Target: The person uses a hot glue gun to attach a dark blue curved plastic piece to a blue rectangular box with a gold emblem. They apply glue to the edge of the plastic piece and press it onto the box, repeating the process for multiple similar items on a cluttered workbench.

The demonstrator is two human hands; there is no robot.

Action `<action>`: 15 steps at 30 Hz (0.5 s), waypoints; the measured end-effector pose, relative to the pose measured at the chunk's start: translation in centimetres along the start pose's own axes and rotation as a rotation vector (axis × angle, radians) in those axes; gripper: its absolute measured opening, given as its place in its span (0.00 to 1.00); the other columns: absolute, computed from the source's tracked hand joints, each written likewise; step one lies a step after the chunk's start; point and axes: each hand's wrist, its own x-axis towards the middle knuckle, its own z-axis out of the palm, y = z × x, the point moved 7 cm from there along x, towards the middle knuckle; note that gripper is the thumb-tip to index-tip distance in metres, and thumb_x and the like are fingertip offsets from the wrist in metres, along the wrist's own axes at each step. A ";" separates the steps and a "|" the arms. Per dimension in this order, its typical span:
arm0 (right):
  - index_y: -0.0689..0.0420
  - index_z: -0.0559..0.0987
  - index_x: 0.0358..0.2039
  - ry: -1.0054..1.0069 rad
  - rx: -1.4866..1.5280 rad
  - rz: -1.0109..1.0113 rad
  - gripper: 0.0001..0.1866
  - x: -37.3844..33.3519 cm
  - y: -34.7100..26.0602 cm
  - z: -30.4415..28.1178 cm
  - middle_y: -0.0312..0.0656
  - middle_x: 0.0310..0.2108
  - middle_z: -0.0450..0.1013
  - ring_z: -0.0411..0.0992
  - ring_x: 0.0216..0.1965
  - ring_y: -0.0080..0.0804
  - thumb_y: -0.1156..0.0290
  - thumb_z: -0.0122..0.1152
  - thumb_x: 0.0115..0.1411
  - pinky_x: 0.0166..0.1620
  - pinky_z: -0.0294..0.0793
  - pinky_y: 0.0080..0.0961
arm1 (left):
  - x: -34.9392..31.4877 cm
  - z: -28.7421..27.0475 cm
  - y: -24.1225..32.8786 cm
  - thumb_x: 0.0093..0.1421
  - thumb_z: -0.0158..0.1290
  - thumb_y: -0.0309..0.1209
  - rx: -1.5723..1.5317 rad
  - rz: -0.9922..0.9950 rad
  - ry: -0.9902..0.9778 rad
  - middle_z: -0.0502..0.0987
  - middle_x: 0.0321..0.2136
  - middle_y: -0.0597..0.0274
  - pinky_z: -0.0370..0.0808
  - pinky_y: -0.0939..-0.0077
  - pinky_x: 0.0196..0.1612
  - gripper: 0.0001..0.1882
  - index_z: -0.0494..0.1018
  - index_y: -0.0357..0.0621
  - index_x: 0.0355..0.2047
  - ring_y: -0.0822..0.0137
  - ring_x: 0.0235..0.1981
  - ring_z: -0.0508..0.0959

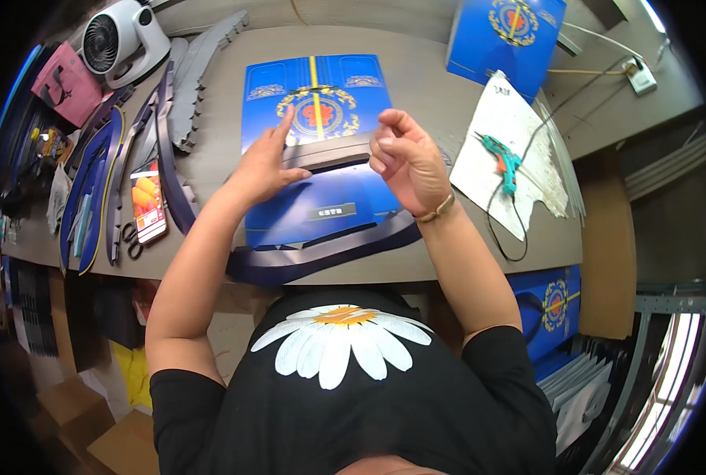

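Note:
A blue printed cardboard panel (270,222) with a yellow band and round red-and-gold emblem lies on the table before me. Across its middle runs a grey strip (329,149) with a dark slot-like band below it. My left hand (266,165) rests at the panel's left side, fingers and thumb spread, the thumb by the strip's left end. At the strip's right end my right hand (407,158) is raised with curled fingers and the thumb bent in; anything between them is hidden. A curved dark-blue and grey strip (321,255) lies along the table's front edge.
Right of the panel, a teal glue gun (502,162) with a cord lies on a stained white sheet (479,131). Left are a phone (148,202), black scissors (133,240) and several curved strips (180,95). A white fan (123,43) and blue box (499,47) stand farther back.

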 end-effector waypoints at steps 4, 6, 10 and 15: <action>0.56 0.72 0.48 -0.049 0.145 -0.040 0.17 -4.1 -1.7 -0.7 0.31 0.30 0.63 0.65 0.31 0.23 0.82 0.54 0.58 0.40 0.71 0.26 | 0.6 -1.0 3.5 0.48 0.70 0.37 0.186 0.108 0.113 0.72 0.46 0.46 0.73 0.56 0.52 0.56 0.49 0.53 0.72 0.46 0.48 0.74; 0.56 0.73 0.48 -0.047 0.188 -0.072 0.17 -5.5 -2.2 -0.7 0.31 0.30 0.63 0.66 0.32 0.23 0.82 0.53 0.58 0.41 0.72 0.26 | 1.0 -0.3 5.3 0.50 0.69 0.35 0.159 0.086 0.040 0.70 0.52 0.44 0.69 0.57 0.58 0.54 0.49 0.52 0.73 0.44 0.54 0.71; 0.54 0.73 0.49 -0.101 0.218 -0.093 0.17 -7.0 -2.5 0.1 0.31 0.31 0.63 0.66 0.33 0.23 0.81 0.52 0.59 0.42 0.72 0.26 | 2.4 2.3 6.5 0.51 0.68 0.35 0.210 0.123 -0.004 0.70 0.55 0.44 0.69 0.57 0.58 0.52 0.51 0.53 0.72 0.45 0.55 0.71; 0.56 0.72 0.50 -0.102 0.274 -0.111 0.18 -8.5 -3.0 0.3 0.36 0.37 0.64 0.66 0.33 0.25 0.81 0.51 0.59 0.39 0.74 0.26 | 1.7 2.1 10.0 0.55 0.65 0.27 -0.119 0.310 0.153 0.75 0.52 0.47 0.70 0.63 0.57 0.44 0.57 0.52 0.70 0.53 0.54 0.75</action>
